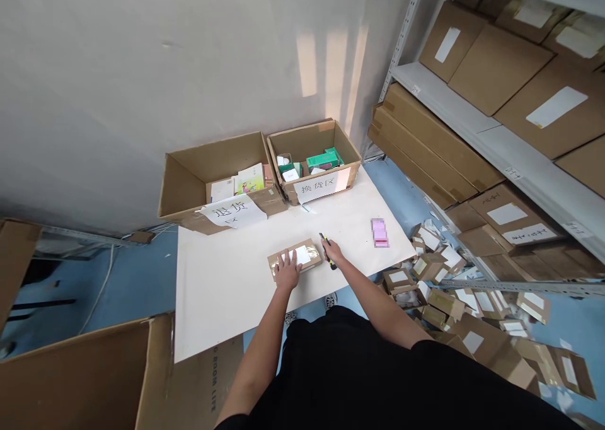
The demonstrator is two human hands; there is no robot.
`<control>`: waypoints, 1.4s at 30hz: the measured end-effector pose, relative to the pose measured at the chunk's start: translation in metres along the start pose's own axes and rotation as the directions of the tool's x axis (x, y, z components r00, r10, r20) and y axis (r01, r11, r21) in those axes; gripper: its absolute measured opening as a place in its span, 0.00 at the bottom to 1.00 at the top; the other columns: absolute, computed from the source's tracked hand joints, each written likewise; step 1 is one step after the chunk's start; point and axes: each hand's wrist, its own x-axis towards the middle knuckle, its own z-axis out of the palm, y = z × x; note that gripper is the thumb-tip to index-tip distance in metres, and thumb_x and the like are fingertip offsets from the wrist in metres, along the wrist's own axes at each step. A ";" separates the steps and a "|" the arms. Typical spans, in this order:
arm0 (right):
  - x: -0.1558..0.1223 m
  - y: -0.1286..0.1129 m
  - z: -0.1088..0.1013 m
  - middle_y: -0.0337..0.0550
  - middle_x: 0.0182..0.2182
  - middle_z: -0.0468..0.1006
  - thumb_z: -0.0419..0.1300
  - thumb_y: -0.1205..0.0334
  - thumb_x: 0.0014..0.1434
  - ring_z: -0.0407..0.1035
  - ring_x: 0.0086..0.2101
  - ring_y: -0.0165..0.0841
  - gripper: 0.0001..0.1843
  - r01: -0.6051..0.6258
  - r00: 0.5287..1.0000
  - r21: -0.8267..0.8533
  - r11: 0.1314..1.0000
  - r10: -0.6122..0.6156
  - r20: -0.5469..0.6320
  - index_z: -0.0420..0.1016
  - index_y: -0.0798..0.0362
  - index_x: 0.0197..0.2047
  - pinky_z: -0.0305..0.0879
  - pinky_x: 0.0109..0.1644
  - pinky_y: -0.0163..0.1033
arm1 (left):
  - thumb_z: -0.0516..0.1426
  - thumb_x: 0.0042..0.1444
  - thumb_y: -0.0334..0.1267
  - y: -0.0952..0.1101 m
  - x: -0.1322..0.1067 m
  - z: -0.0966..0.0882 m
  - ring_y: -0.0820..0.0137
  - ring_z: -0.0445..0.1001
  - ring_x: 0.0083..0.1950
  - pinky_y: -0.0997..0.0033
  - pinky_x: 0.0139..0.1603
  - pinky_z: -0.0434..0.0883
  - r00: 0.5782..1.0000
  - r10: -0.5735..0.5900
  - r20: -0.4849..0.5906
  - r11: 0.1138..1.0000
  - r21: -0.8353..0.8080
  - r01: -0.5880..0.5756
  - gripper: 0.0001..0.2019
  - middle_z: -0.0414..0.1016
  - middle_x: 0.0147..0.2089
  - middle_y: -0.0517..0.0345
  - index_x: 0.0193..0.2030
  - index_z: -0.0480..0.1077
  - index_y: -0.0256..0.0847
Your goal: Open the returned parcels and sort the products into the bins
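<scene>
On the white table (212,297) lies a small taped cardboard box (309,251) with a white label on top. My left hand (287,271) rests flat on the box's left part, fingers spread. Just off the box's right end, my right hand (333,251) is wrapped round a black and yellow utility knife (323,238), its tip pointing away from me. Whether the blade is out is too small to tell. Farther right on the table is a pink item (379,233), blurred by pixels.
At the table's back stand two labelled cartons: a left one (189,212) holding booklets and boxes, a right one (352,176) holding green and white boxes. Shelving (477,124) with cartons rises at right. Opened boxes (435,307) litter the floor below. A large carton (155,354) stands front left.
</scene>
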 end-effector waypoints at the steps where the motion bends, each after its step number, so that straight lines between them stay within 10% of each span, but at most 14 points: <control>1: -0.003 0.006 -0.006 0.33 0.17 0.70 0.53 0.38 0.70 0.66 0.18 0.30 0.24 0.001 0.998 -0.016 1.000 0.000 0.056 0.67 0.49 0.32 0.62 0.25 0.32 | 0.42 0.73 0.52 0.000 0.000 0.003 0.50 0.37 0.83 0.42 0.77 0.52 1.000 0.003 0.002 1.000 -0.009 -0.003 0.32 0.38 0.84 0.56 0.82 0.46 0.52; 11: 0.001 0.004 -0.024 0.36 0.13 0.68 0.54 0.40 0.71 0.64 0.14 0.29 0.29 0.089 0.980 -0.353 0.931 -0.019 0.199 0.66 0.51 0.24 0.58 0.25 0.34 | 0.41 0.73 0.52 -0.001 0.003 0.019 0.51 0.34 0.84 0.40 0.79 0.47 1.000 0.005 0.009 0.999 -0.048 -0.004 0.33 0.36 0.85 0.58 0.82 0.42 0.54; 28: -0.028 0.033 -0.047 0.34 0.16 0.68 0.55 0.38 0.70 0.63 0.15 0.28 0.27 0.097 0.975 -0.358 0.929 -0.017 0.220 0.66 0.50 0.28 0.59 0.24 0.33 | 0.46 0.72 0.50 -0.003 0.006 0.009 0.47 0.42 0.82 0.40 0.75 0.55 0.999 0.028 -0.031 0.999 -0.017 -0.028 0.32 0.43 0.84 0.53 0.81 0.50 0.51; 32: -0.035 0.037 -0.019 0.39 0.25 0.76 0.53 0.34 0.68 0.71 0.22 0.31 0.26 0.000 1.000 -0.228 0.974 -0.007 -0.030 0.70 0.50 0.37 0.65 0.28 0.34 | 0.49 0.70 0.48 -0.022 0.015 -0.007 0.49 0.53 0.78 0.44 0.73 0.58 0.992 0.069 -0.102 0.997 -0.019 -0.072 0.31 0.57 0.79 0.49 0.78 0.56 0.51; 42: -0.012 0.011 0.047 0.51 0.50 0.81 0.73 0.39 0.49 0.76 0.51 0.44 0.35 -0.122 0.982 -0.212 0.970 0.087 -0.166 0.70 0.50 0.52 0.72 0.46 0.39 | 0.55 0.63 0.63 -0.034 -0.003 -0.005 0.47 0.65 0.68 0.50 0.66 0.62 0.993 -0.114 -0.025 0.991 -0.074 0.112 0.41 0.67 0.70 0.40 0.77 0.54 0.47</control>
